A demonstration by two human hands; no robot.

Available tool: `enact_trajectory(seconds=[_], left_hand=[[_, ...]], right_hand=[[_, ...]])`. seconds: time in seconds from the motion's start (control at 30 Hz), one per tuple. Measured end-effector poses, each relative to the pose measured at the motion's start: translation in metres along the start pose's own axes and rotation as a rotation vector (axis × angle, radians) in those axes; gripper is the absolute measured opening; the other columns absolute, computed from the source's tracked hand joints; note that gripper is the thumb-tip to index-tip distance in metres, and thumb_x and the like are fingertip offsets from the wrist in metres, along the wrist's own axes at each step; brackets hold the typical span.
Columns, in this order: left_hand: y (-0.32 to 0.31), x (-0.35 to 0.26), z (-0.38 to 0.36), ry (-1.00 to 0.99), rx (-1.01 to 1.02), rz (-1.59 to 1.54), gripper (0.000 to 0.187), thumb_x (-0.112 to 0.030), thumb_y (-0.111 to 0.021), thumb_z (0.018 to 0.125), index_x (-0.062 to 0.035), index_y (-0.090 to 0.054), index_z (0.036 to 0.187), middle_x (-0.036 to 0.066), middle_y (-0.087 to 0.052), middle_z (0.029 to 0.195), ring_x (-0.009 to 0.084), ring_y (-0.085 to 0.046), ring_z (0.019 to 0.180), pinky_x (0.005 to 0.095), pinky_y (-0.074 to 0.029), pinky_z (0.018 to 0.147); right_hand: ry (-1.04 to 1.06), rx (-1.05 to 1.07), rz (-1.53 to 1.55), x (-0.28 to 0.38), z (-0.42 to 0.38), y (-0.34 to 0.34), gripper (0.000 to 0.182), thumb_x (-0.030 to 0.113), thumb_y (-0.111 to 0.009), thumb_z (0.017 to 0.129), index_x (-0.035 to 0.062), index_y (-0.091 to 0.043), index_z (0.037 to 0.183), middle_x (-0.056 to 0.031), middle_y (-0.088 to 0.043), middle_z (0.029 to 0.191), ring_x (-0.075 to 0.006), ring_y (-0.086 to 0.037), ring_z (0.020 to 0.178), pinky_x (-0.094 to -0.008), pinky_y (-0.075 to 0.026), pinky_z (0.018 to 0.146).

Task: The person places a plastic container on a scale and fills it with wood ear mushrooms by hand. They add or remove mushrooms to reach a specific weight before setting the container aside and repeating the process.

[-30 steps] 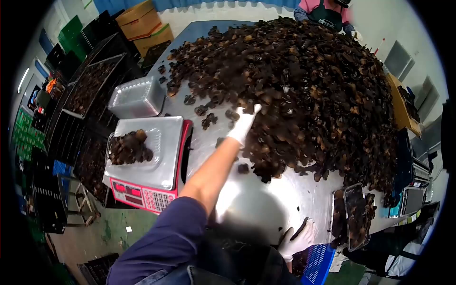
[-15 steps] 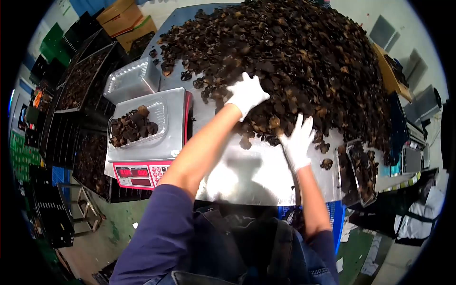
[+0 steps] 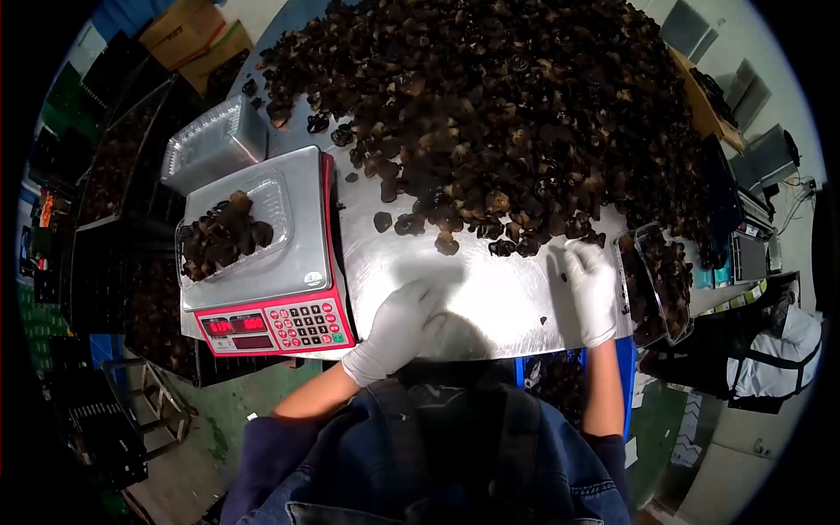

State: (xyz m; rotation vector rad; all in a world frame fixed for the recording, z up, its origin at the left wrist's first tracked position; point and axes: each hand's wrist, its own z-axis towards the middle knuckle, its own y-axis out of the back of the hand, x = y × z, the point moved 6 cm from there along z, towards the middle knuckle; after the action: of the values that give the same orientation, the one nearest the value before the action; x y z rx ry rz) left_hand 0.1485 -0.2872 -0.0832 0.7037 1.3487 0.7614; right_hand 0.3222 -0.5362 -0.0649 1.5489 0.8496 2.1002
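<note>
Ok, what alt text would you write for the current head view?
A white-gloved left hand and white-gloved right hand are at a shiny metal table, before a large heap of dark brown, ruffled pieces. To their left, a red-and-silver digital scale bears a clear plastic tray of similar pieces; stacked clear containers stand beyond.

2 gloved hands (image 3: 499, 311) beside a dark heap (image 3: 525, 114).

Cardboard boxes (image 3: 181, 33) are stacked upper left; green floor (image 3: 229, 418) shows lower left.
</note>
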Motion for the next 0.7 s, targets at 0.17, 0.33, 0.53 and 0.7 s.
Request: enact_trajectory(seconds=[0.17,0.33,0.53,0.7], left_hand=[[-0.007,0.007,-0.001,-0.018,-0.065,-0.003,0.041,-0.025,-0.070,0.085,-0.0008,-0.062,0.117,0.019,-0.060,0.125,0.0361,-0.059,0.112,0.0424,-0.052,0.091],[-0.010,0.006,0.013,0.008,0.054,0.086,0.041,-0.028,-0.067,0.087,-0.0022,-0.062,0.118,0.019,-0.060,0.127,0.0358,-0.059,0.113,0.0425,-0.052,0.091],[-0.002,0.018,0.022,0.118,0.228,-0.053,0.045,-0.030,-0.062,0.091,-0.0037,-0.057,0.126,0.019,-0.058,0.130,0.0367,-0.059,0.112,0.0451,-0.051,0.091],[-0.006,0.010,0.062,0.054,-0.101,0.215,0.051,-0.026,-0.060,0.091,-0.0030,-0.049,0.135,0.022,-0.050,0.139,0.0399,-0.057,0.115,0.0453,-0.050,0.091]], right_hand=[[0.283,-0.064,-0.166,0.036,-0.025,-0.046,0.018,0.011,-0.073,0.083,0.0080,-0.071,0.101,-0.0087,-0.065,0.078,-0.0229,-0.064,0.067,-0.0341,-0.050,0.063],[0.294,0.128,-0.452,0.043,-0.008,-0.095,0.031,0.025,-0.072,0.083,0.0131,-0.064,0.111,-0.0113,-0.067,0.077,-0.0296,-0.066,0.069,-0.0416,-0.052,0.064],[0.251,0.619,-0.541,0.041,-0.084,0.015,0.024,0.015,-0.072,0.074,0.0120,-0.071,0.098,-0.0139,-0.068,0.079,-0.0313,-0.067,0.075,-0.0415,-0.052,0.068],[0.068,0.609,-0.532,0.018,-0.103,0.045,0.032,0.018,-0.077,0.074,0.0114,-0.069,0.104,-0.0148,-0.071,0.095,-0.0326,-0.068,0.080,-0.0404,-0.053,0.070]])
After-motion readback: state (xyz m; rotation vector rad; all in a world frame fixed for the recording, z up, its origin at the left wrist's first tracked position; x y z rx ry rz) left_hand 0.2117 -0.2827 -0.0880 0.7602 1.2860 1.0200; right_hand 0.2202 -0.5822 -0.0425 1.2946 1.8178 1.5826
